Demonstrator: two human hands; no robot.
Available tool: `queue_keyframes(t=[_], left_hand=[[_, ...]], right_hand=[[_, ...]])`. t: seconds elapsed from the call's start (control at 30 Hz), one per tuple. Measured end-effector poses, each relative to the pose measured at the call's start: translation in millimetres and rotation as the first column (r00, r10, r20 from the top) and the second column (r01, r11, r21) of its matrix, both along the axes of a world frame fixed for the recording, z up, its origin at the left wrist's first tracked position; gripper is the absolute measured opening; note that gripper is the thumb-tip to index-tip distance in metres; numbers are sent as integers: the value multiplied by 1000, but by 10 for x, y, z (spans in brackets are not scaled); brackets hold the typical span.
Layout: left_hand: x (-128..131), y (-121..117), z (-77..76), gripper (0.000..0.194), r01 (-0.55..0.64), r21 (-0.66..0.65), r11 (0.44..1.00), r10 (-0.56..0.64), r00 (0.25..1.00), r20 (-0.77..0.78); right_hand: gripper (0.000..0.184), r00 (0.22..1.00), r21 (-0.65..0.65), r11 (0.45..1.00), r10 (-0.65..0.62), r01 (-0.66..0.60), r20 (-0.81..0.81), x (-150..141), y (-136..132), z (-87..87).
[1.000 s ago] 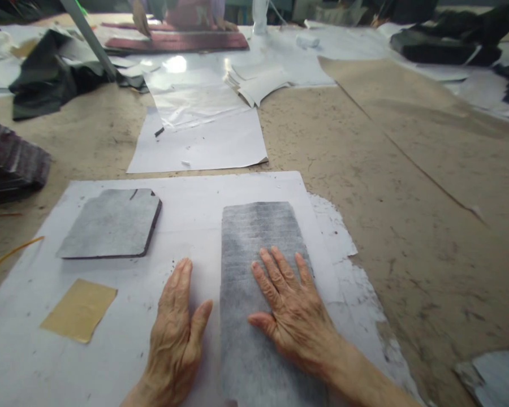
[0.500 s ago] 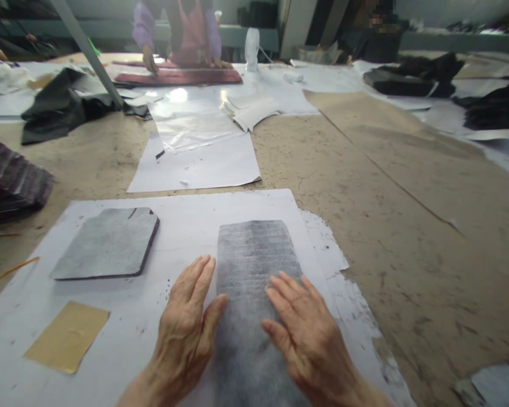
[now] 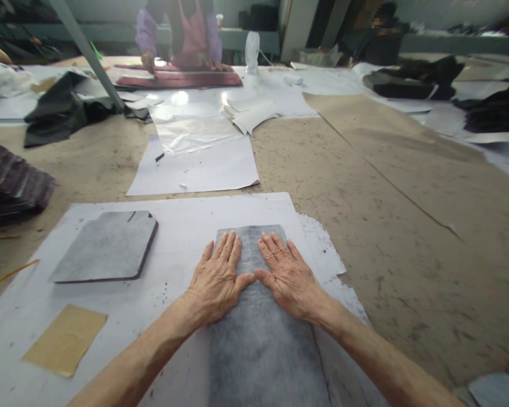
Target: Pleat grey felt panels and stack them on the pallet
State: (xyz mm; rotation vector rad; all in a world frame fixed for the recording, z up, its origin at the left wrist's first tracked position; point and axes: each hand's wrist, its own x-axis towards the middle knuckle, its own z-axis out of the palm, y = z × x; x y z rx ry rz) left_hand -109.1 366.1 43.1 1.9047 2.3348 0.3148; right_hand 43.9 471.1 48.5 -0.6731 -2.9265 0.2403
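Observation:
A long grey fabric-like sheet (image 3: pixel 265 345) lies on white paper in front of me, its near end cut off by the frame. My left hand (image 3: pixel 220 277) rests flat on its far left part, fingers stretched forward. Opposite, my right hand (image 3: pixel 286 271) lies flat on the far right part with its fingers slightly apart. The two thumbs meet, or nearly so, at the sheet's middle. To the left sits a stack of grey pieces (image 3: pixel 106 246) with a dark edge. Closer to me is a tan square of paper or card (image 3: pixel 67 340).
Dark striped layers (image 3: pixel 12 181) are piled at the left edge. White paper (image 3: pixel 195 175) and clear plastic film lie ahead. A slanted metal pole (image 3: pixel 87 53) stands at upper left. Across the table, a person in purple sleeves (image 3: pixel 146 31) handles dark red strips (image 3: pixel 186 79).
Both hands have moved forward and inward, and now lie flat near the far end of the grey sheet. The thumbs have come together.

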Motion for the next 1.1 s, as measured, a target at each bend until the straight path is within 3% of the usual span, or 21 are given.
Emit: queue_keyframes(t=[0.2,0.33,0.47,0.77,0.93,1.1], left_hand=[[-266,208,162,35,-40,-1,999,40,998,55],[-415,384,215,31,-36,-57,998,41,995,87],[-512,493,264,33,-25,-139,990,46,988,146],[-540,529,268,38,-130,-200,971,169,967,192],[-519,464,308,46,-238,-250,939,293,932,214],[-439,191,332,39,-309,-313,898,400,871,286]], right_hand=[[32,984,-38,988,-151,148,-91,-88,267,116],[44,991,-69,989,-134,132,-25,-190,490,205],[44,992,-96,990,-98,106,86,-300,618,337],[40,967,-148,970,-161,192,197,-480,639,436],[47,926,-220,907,-319,360,200,-397,653,411],[36,862,-403,764,-473,504,182,-97,554,361]])
